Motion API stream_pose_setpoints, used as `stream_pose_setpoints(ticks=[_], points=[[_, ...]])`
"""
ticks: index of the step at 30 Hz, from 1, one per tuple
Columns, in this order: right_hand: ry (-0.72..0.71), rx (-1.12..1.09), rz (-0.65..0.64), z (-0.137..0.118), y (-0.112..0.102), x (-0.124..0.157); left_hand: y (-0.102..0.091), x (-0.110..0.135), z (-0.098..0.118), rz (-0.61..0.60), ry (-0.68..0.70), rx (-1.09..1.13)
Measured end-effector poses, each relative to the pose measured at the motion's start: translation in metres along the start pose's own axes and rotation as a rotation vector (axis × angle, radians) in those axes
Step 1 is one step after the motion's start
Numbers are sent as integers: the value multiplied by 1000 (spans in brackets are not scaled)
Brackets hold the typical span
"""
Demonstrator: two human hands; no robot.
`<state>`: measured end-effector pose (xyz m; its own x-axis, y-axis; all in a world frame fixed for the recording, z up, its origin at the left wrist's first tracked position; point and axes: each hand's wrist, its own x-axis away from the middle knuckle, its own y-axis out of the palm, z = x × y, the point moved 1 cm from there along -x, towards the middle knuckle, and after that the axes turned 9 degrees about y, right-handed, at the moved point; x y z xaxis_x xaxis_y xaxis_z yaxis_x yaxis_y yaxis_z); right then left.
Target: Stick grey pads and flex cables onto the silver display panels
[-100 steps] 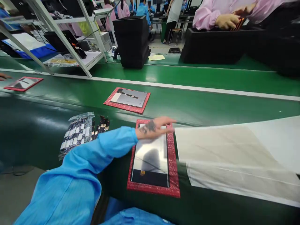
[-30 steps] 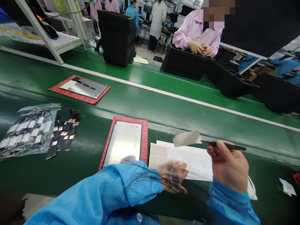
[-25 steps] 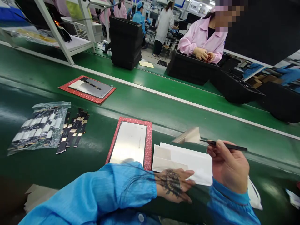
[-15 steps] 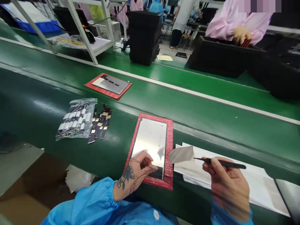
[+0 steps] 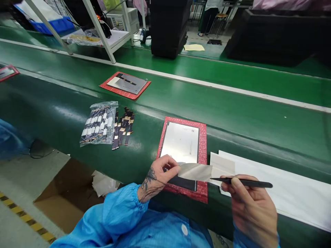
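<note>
My left hand pinches the left end of a thin greyish rectangular film piece between thumb and fingers. Black tweezers lie in the closed grip of my right hand, their tips at the film's right end. The film hangs above the lower part of a silver display panel, which rests on a red bubble-wrap sheet. My left hand and the film hide some of the panel. To the right, white paper sheets lie partly behind my right hand.
Left of the panel are a clear bag of flex cables and several loose flex cables. Another panel on red wrap lies farther back. Black trays are stacked beyond. A cardboard box stands on the floor, lower left.
The film and tweezers have come left over the panel, and my left hand now grips the film's free end. The camera view has tilted down and shifted left.
</note>
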<state>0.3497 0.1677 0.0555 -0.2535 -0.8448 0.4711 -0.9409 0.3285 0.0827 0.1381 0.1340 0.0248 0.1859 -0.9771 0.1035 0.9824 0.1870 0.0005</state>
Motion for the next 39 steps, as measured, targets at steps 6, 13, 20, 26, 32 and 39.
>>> stream_pose_setpoints(ticks=[6,13,20,26,32,39], points=[[-2,28,95,42,-20,2,-9,7,-2,-35,-33,-106],[53,120,102,96,-35,17,-10,18,-13,-108,120,-514],[-17,192,109,98,-35,19,-5,18,-13,-132,155,-662],[-19,243,106,107,-36,19,-7,17,-11,-122,96,-684],[-29,268,93,107,-37,22,-8,18,-14,-119,99,-712],[-55,292,88,104,-36,22,-8,19,-14,-131,99,-727]])
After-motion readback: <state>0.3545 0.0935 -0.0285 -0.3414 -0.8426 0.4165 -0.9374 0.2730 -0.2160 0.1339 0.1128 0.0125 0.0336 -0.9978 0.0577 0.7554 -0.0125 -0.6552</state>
